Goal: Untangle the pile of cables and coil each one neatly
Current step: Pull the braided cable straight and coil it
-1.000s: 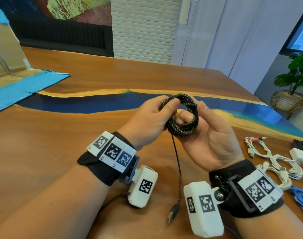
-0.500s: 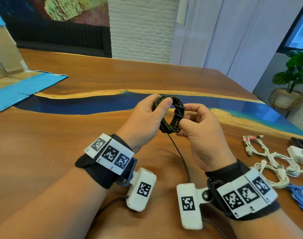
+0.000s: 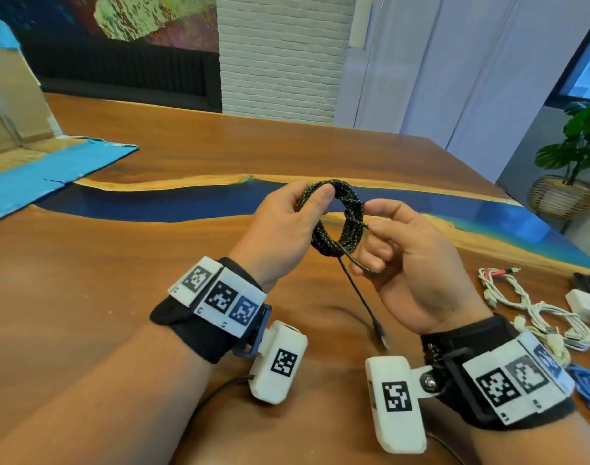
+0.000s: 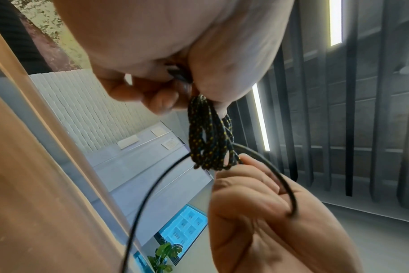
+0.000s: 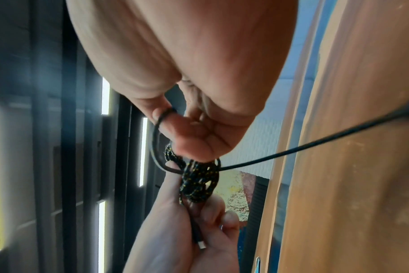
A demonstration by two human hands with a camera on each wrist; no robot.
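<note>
On the far left of the wooden table point(image 3: 85, 263) lies a flattened cardboard box point(image 3: 15, 135) edged in blue. Toward the middle, the left forearm reaches in from the lower left, wrist raised, and the left hand point(image 3: 280, 226) grips the black braided cable point(image 3: 337, 223) above the table: thumb pressed over the top of the coil, fingers curled beneath it. The coil stands upright between both hands. To the coil's right, the right hand point(image 3: 411, 260) has its palm turned toward the coil, fingers curled, and pinches the loose strand against the coil's right side. The cable's free tail point(image 3: 360, 297) hangs below the coil, and its plug point(image 3: 382, 337) reaches down near the table. At the table's right edge lie white cables point(image 3: 535, 310), a white charger point(image 3: 585, 307) and a blue cable point(image 3: 588, 384), well apart from the coil.
</note>
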